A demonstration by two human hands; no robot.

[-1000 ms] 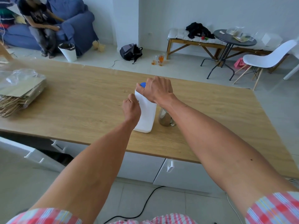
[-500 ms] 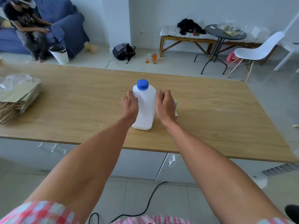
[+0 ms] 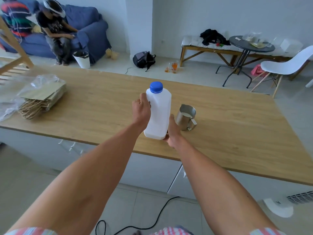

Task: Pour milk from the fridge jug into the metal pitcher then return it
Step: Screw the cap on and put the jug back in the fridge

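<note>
Left hand (image 3: 141,110) grips the capped milk jug (image 3: 158,114) high while right hand (image 3: 171,133) cups its base, likely for carrying; milk fills the pitcher (image 3: 185,118).

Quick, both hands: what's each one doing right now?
Left hand: closed on the milk jug's upper side.
Right hand: holding the jug at its base.

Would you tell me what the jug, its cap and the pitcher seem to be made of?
Jug: likely translucent white plastic, matte, milky look. Cap: glossy blue plastic, probably. Pitcher: brushed metal, seemingly stainless steel, with grey reflections.
</note>
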